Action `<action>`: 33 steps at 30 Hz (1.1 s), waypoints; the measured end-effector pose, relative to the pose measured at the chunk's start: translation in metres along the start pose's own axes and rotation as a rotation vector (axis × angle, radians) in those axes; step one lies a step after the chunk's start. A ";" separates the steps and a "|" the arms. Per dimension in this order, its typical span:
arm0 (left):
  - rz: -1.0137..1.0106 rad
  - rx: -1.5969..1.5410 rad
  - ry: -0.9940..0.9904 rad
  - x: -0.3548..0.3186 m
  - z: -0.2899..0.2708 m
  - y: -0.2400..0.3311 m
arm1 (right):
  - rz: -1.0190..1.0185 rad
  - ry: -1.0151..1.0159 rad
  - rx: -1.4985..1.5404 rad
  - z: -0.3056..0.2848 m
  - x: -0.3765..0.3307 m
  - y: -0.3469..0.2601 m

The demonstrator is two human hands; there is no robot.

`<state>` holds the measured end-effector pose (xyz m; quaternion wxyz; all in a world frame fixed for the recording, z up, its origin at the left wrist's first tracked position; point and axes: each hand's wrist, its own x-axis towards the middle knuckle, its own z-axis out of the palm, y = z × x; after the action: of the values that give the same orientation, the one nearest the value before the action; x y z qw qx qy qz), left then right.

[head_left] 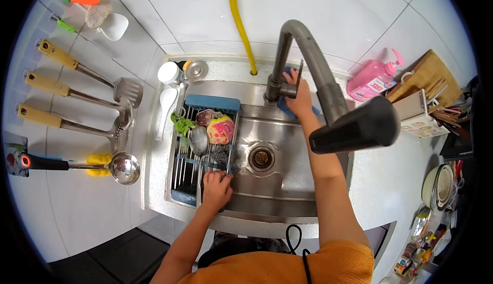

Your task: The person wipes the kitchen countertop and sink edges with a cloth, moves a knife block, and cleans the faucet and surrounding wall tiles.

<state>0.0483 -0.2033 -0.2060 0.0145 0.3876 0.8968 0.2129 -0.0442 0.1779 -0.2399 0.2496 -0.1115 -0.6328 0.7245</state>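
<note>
My right hand (pixel 301 98) reaches behind the tap (pixel 282 53) at the back of the sink. It has hold of a blue cloth (pixel 284 106), pressed to the rear ledge; part of the cloth and some fingers are hidden. My left hand (pixel 217 189) rests with its fingers apart at the front of a dish rack (pixel 189 194), beside the handle of a metal ladle (pixel 198 141). In the rack also lie a green leafy piece (pixel 183 125), a pink and yellow sponge (pixel 220 130) and a dark wire scourer (pixel 220 153).
The steel sink basin (pixel 277 181) has a round drain (pixel 261 157). A pink pump bottle (pixel 371 80) stands right of the tap. Along the left ledge are a white spoon (pixel 166 107) and a white-lidded jar (pixel 170 73). Spatulas (pixel 128 91) hang on the left wall.
</note>
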 end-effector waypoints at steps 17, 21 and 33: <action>0.055 -0.033 0.140 -0.005 0.000 -0.001 | -0.174 0.487 -0.829 -0.126 -0.081 -0.084; 0.066 -0.030 0.108 -0.004 -0.002 0.001 | -0.161 0.342 -1.197 -0.131 -0.050 -0.042; 0.090 -0.028 0.107 -0.006 0.001 -0.003 | 0.096 0.113 -0.455 -0.026 -0.087 -0.065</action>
<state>0.0506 -0.2089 -0.2093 -0.0375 0.4154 0.8749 0.2463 0.0560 0.1611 -0.1949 0.2185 -0.2353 -0.7586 0.5669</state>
